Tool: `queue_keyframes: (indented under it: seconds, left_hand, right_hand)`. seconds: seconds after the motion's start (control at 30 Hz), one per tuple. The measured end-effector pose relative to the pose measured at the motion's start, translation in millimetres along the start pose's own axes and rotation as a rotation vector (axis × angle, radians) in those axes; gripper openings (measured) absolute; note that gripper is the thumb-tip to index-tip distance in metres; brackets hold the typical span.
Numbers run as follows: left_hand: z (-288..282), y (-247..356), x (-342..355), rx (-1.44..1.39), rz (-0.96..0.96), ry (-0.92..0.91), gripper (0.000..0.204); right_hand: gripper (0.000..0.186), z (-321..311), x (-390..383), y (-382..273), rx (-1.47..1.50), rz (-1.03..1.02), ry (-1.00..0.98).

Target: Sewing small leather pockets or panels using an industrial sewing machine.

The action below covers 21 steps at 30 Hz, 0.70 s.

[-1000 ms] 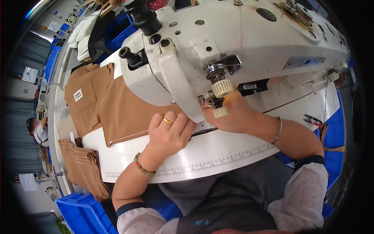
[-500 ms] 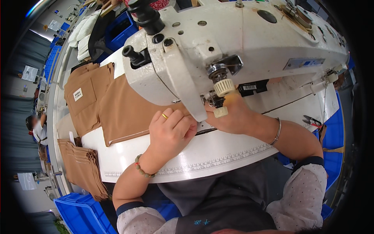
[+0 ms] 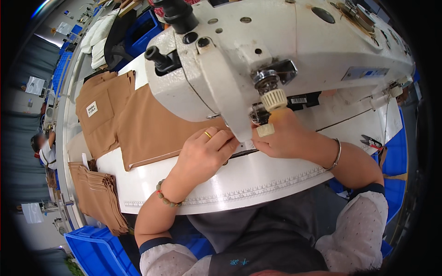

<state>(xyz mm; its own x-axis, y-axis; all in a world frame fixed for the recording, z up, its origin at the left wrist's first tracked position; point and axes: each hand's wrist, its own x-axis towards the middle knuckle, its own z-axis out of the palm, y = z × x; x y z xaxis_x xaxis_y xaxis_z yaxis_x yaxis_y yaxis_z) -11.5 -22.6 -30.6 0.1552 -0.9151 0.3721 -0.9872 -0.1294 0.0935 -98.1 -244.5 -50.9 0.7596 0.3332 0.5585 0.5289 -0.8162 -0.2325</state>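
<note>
A large brown fabric panel (image 3: 149, 126) lies on the white sewing table, its right part running under the head of a white sewing machine (image 3: 221, 73). My left hand (image 3: 202, 154) is at the panel's near right edge, close to the needle area, with its fingers bent and pressed together. Whatever is between those fingertips is hidden. On the other side of the needle area, my right hand (image 3: 287, 138) has thumb and fingers drawn together. The machine's cream tension knobs (image 3: 274, 100) cover part of it, and its grip cannot be made out.
Brown pieces with a white label (image 3: 96, 117) lie at the left, above a stack of folded brown pieces (image 3: 94, 193). Thread snips (image 3: 371, 141) rest at the right. A ruler strip (image 3: 258, 187) follows the table's front edge. Blue bins (image 3: 99, 250) stand below left and right.
My left hand has shifted right, nearer the needle area, and its curled fingers have straightened a little. My right hand has moved slightly right. The machine appears slightly farther right in view.
</note>
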Motion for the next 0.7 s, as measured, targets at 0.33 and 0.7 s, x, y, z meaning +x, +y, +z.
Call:
queue_keyframes:
  seconds: [0.33, 0.7]
  left_hand:
    - [6, -2, -3, -0.046, -0.033, 0.033, 0.034]
    - [1, 1, -1, 0.096, 0.050, 0.013, 0.019]
  right_hand:
    - [0.009, -7, -2, 0, 0.062, -0.030, -0.102]
    - [0.004, -10, 3, -3, 0.035, -0.064, -0.096]
